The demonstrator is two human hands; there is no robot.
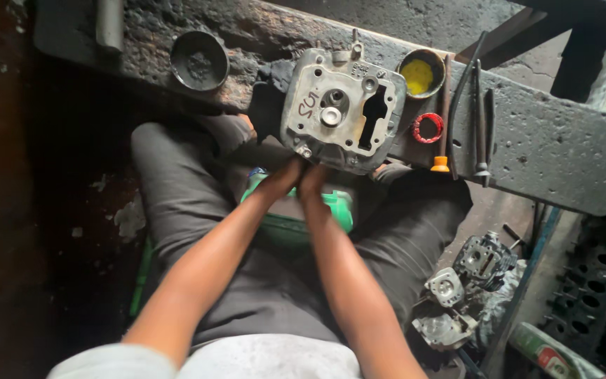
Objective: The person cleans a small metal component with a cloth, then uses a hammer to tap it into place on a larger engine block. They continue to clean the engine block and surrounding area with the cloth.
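Head view: both hands, left hand [283,177] and right hand [311,180], pinch the near lower rim of a grey cylinder head [341,110] leaning on the bench [548,140] near edge, likely heavy, rigid, greasy, best gripped by its outer rims.

A cylindrical can [547,353] is lying at my lower right, tilting, showing a green body with a red and white label. No signs or screens are showing around me.

Cylinder head [343,111] on bench [548,140], both hands [299,175] at its 6 o'clock. Tin [421,73] at 2 o'clock, ring [427,128] at 3, bowl [199,61] at 10.
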